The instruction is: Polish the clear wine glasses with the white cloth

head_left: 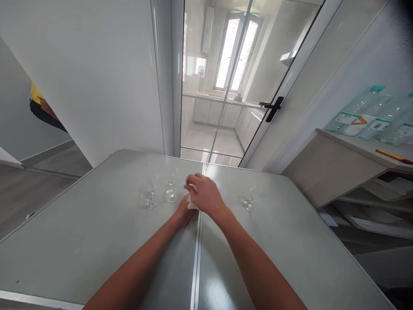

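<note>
My two hands meet over the middle seam of the table. My left hand (pixel 185 212) is low and closed around a crumpled white tissue (pixel 192 204); its fingertips are mostly hidden. Just above it, my right hand (pixel 205 193) has its fingers curled in a pinch, and what lies inside them is hidden. Left of the hands stands a clear stemmed glass (pixel 171 194), with another stemmed glass (pixel 150 200) farther left. On the right half of the table stands one more stemmed glass (pixel 248 204).
The grey-green table (pixel 129 249) reaches a glazed door (pixel 222 107) with a black handle (pixel 274 108). At right, plastic bottles (pixel 351 116) and a yellow-orange pen-like object (pixel 392 156) rest on a shelf unit (pixel 351 161). Part of a person (pixel 41 105) shows at far left.
</note>
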Tool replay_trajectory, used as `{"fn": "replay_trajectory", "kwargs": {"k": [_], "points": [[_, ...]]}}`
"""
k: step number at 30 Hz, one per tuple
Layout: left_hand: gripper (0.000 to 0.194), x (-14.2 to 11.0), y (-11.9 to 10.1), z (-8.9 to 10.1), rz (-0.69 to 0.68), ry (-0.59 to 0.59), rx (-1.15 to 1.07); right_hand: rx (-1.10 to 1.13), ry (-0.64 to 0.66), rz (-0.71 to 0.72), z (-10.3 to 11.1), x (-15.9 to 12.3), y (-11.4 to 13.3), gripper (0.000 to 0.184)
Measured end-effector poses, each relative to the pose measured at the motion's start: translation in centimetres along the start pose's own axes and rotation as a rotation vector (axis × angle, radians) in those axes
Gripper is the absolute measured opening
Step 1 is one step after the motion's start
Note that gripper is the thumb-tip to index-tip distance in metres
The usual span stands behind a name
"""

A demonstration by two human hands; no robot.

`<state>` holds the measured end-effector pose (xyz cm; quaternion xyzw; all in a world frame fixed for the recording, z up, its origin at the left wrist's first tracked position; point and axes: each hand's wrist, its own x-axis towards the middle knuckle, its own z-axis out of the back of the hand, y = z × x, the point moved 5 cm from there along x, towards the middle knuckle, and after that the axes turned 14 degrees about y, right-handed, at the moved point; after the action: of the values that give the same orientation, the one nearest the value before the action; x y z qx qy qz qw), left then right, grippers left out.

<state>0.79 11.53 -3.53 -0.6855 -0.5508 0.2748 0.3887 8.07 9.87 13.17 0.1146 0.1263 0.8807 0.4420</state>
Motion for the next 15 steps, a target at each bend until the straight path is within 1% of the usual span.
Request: {"fn": "replay_trajectory", "kwargs": {"k": [2, 3, 5, 6, 7, 9, 10, 11, 12, 13, 15], "points": [[0.035, 0.0, -0.3, -0.2, 0.055, 0.078, -0.092, 0.202, -0.094, 0.063, 2.1, -2.5, -2.0, 0.008], [0.045, -0.2, -0.4, -0.6, 0.128, 0.169, -0.171, 0.278, -0.104, 0.11, 2.9, -3.6, -2.9, 0.009], [0.069, -1.0, -0.5, -1.7, 0.288, 0.391, -0.295, 0.365, -0.036, 0.182, 3.7, -5.5, -4.5, 0.01], [0.076, -1.5, -0.8, -2.1, 0.329, 0.484, -0.312, 0.39, 0.024, 0.205, 3.7, -6.3, -5.1, 0.01], [0.079, -2.0, -0.9, -2.5, 0.363, 0.572, -0.302, 0.412, 0.082, 0.221, 3.6, -6.8, -5.7, 0.011], [0.075, -2.7, -1.2, -3.1, 0.377, 0.703, -0.245, 0.457, 0.163, 0.24, 2.8, -7.5, -6.4, 0.011], [0.071, -2.9, -1.2, -3.2, 0.37, 0.732, -0.217, 0.484, 0.178, 0.243, 2.3, -7.7, -6.7, 0.011], [0.067, -2.9, -1.2, -3.3, 0.357, 0.733, -0.196, 0.518, 0.165, 0.233, 1.8, -7.8, -7.0, 0.012], [0.063, -2.8, -1.3, -3.2, 0.343, 0.711, -0.182, 0.56, 0.119, 0.204, 1.4, -7.8, -7.4, 0.015], [0.062, -2.6, -1.3, -3.1, 0.321, 0.667, -0.166, 0.613, 0.036, 0.154, 1.0, -7.7, -8.0, 0.019], [0.064, -2.1, -1.8, -2.8, 0.216, 0.54, -0.085, 0.747, -0.201, 0.001, 0.2, -7.9, -9.6, 0.028]]}}
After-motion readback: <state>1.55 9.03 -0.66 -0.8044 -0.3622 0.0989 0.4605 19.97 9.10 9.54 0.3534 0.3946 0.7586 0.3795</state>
